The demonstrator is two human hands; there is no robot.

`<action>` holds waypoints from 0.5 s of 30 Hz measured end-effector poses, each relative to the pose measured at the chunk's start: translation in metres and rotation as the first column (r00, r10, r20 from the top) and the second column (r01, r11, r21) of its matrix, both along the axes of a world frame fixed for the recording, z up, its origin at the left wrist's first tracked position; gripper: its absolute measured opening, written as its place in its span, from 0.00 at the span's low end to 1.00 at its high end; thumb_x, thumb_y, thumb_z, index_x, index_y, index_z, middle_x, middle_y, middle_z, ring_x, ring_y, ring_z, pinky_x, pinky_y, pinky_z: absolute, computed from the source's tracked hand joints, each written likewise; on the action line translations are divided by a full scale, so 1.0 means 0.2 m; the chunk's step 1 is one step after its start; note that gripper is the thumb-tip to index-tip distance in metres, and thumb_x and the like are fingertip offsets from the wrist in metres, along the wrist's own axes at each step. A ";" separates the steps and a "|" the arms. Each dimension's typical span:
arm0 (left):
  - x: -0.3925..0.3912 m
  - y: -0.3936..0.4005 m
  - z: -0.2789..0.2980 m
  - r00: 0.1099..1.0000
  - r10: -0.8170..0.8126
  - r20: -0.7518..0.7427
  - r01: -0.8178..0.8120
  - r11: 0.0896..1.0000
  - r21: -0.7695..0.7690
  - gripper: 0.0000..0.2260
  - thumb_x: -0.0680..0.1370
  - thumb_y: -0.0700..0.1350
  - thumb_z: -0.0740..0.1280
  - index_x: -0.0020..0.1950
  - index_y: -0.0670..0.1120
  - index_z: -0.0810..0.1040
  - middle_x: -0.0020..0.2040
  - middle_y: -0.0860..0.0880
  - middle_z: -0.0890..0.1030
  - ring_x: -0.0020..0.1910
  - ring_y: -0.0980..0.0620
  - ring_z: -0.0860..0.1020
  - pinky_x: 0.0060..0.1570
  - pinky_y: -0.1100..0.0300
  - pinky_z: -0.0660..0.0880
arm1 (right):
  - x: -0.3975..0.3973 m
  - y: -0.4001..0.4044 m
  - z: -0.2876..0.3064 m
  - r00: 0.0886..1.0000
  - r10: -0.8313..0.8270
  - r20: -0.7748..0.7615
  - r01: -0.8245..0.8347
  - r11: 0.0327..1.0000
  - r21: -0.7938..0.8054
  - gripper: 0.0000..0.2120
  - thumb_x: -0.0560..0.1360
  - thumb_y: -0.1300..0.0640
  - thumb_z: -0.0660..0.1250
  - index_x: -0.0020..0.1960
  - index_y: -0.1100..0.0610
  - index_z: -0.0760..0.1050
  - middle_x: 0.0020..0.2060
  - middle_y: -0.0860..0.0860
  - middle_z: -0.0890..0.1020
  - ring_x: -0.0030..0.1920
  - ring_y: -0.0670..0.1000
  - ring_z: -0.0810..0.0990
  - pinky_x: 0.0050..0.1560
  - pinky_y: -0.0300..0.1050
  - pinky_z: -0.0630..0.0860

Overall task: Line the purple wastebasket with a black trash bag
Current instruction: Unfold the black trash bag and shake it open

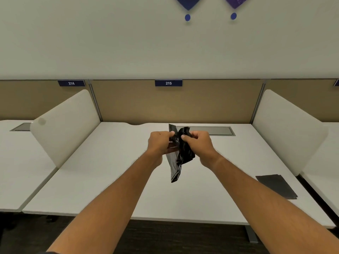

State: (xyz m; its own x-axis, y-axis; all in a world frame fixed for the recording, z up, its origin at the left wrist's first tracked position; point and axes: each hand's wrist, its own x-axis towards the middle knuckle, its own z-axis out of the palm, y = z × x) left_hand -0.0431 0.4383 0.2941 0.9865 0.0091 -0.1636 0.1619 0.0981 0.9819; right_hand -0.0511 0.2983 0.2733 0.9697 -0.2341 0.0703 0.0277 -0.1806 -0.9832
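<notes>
A black trash bag [180, 154], still mostly folded and crumpled, hangs in the air above the middle of the white desk [110, 176]. My left hand [160, 143] pinches its upper left edge between thumb and fingers. My right hand [199, 143] grips the upper right part, with the bag bunched under its fingers. The bag's lower end dangles free below both hands. The purple wastebasket is not in view.
A stack of flat folded black bags [277, 186] lies near the desk's right front corner. White side dividers [67, 125] [288, 131] stand on both sides, a tan back panel [172, 103] labelled 215 behind. A grey cable hatch [216, 130] sits at the desk's rear.
</notes>
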 end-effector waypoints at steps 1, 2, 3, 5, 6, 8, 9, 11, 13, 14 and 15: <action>0.01 0.03 0.01 1.000 0.028 0.008 -0.028 0.999 0.019 0.07 0.77 0.38 0.66 0.47 0.35 0.80 0.41 0.40 0.82 0.36 0.43 0.82 0.35 0.54 0.81 | 0.01 -0.03 0.01 1.000 -0.022 -0.008 0.023 0.999 0.035 0.06 0.72 0.61 0.71 0.40 0.64 0.80 0.37 0.61 0.84 0.38 0.53 0.80 0.43 0.52 0.80; 0.02 0.06 0.01 0.998 0.063 0.015 -0.064 0.997 0.048 0.06 0.76 0.39 0.67 0.45 0.36 0.80 0.40 0.40 0.82 0.36 0.43 0.81 0.34 0.55 0.80 | 0.02 -0.07 0.02 0.999 -0.052 -0.016 0.053 0.997 0.063 0.05 0.71 0.61 0.71 0.39 0.63 0.80 0.36 0.59 0.82 0.37 0.53 0.79 0.41 0.50 0.78; 0.03 0.11 0.01 0.994 0.108 0.021 -0.109 0.991 0.080 0.05 0.75 0.39 0.68 0.43 0.38 0.79 0.40 0.40 0.81 0.36 0.44 0.80 0.34 0.54 0.80 | 0.02 -0.13 0.03 0.996 -0.080 -0.029 0.082 0.993 0.087 0.05 0.71 0.62 0.71 0.38 0.62 0.80 0.35 0.58 0.81 0.37 0.52 0.78 0.41 0.48 0.76; 0.07 0.22 -0.01 0.979 0.204 0.027 -0.206 0.968 0.142 0.05 0.72 0.41 0.70 0.40 0.40 0.79 0.41 0.39 0.81 0.37 0.44 0.80 0.40 0.48 0.81 | 0.02 -0.24 0.06 0.990 -0.130 -0.054 0.135 0.984 0.117 0.06 0.73 0.64 0.70 0.38 0.60 0.79 0.36 0.56 0.81 0.35 0.52 0.78 0.40 0.44 0.78; 0.08 0.28 -0.03 0.968 0.248 0.027 -0.249 0.953 0.170 0.06 0.71 0.43 0.71 0.39 0.41 0.79 0.42 0.38 0.82 0.39 0.44 0.81 0.43 0.44 0.81 | 0.01 -0.30 0.07 0.986 -0.156 -0.057 0.162 0.979 0.123 0.06 0.74 0.64 0.69 0.38 0.60 0.79 0.36 0.56 0.81 0.35 0.51 0.79 0.40 0.43 0.78; 0.10 0.39 -0.06 0.946 0.323 0.013 -0.317 0.919 0.234 0.10 0.69 0.46 0.71 0.35 0.40 0.78 0.44 0.37 0.84 0.43 0.40 0.83 0.47 0.40 0.80 | 0.01 -0.41 0.06 0.976 -0.205 -0.066 0.212 0.970 0.116 0.06 0.74 0.64 0.69 0.38 0.60 0.79 0.37 0.56 0.81 0.37 0.52 0.79 0.41 0.44 0.78; 0.10 0.43 -0.06 0.933 0.361 0.009 -0.351 0.901 0.256 0.10 0.69 0.46 0.71 0.34 0.41 0.78 0.44 0.37 0.83 0.44 0.39 0.83 0.48 0.40 0.80 | 0.00 -0.45 0.06 0.971 -0.227 -0.074 0.234 0.968 0.095 0.05 0.74 0.64 0.69 0.39 0.62 0.79 0.37 0.56 0.81 0.38 0.53 0.79 0.41 0.45 0.78; 0.10 0.50 -0.07 0.906 0.423 0.003 -0.403 0.863 0.306 0.09 0.72 0.44 0.72 0.37 0.39 0.79 0.45 0.39 0.82 0.45 0.39 0.81 0.47 0.45 0.79 | 0.00 -0.49 0.05 0.963 -0.260 -0.076 0.264 0.963 0.056 0.06 0.73 0.63 0.70 0.43 0.67 0.80 0.39 0.58 0.82 0.40 0.55 0.80 0.45 0.49 0.79; 0.11 0.56 -0.10 0.893 0.450 -0.020 -0.414 0.837 0.357 0.09 0.75 0.43 0.70 0.48 0.37 0.80 0.49 0.39 0.81 0.48 0.38 0.80 0.45 0.50 0.78 | -0.01 -0.50 0.06 0.966 -0.245 -0.081 0.250 0.966 0.067 0.07 0.73 0.62 0.70 0.45 0.68 0.79 0.39 0.58 0.82 0.39 0.54 0.80 0.47 0.50 0.80; 0.11 0.58 -0.11 0.890 0.454 -0.036 -0.409 0.832 0.375 0.10 0.75 0.42 0.70 0.52 0.37 0.80 0.51 0.39 0.81 0.49 0.39 0.80 0.45 0.51 0.78 | -0.02 -0.49 0.07 0.973 -0.216 -0.077 0.222 0.971 0.092 0.06 0.74 0.63 0.70 0.45 0.67 0.80 0.38 0.57 0.82 0.38 0.53 0.80 0.45 0.49 0.80; 0.11 0.58 -0.12 0.890 0.455 -0.037 -0.404 0.823 0.400 0.10 0.76 0.42 0.70 0.54 0.38 0.80 0.53 0.39 0.81 0.51 0.39 0.80 0.48 0.52 0.78 | -0.03 -0.46 0.09 0.981 -0.180 -0.074 0.188 0.976 0.111 0.04 0.74 0.63 0.70 0.44 0.65 0.80 0.37 0.56 0.82 0.36 0.52 0.80 0.43 0.47 0.80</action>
State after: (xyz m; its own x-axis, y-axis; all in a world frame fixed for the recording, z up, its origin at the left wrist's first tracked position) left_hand -0.0214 0.5535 0.2704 0.8393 0.5120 -0.1827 0.3131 -0.1807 0.9324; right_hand -0.0568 0.2059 0.2922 0.9107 -0.4121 -0.0277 -0.0575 -0.0602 -0.9965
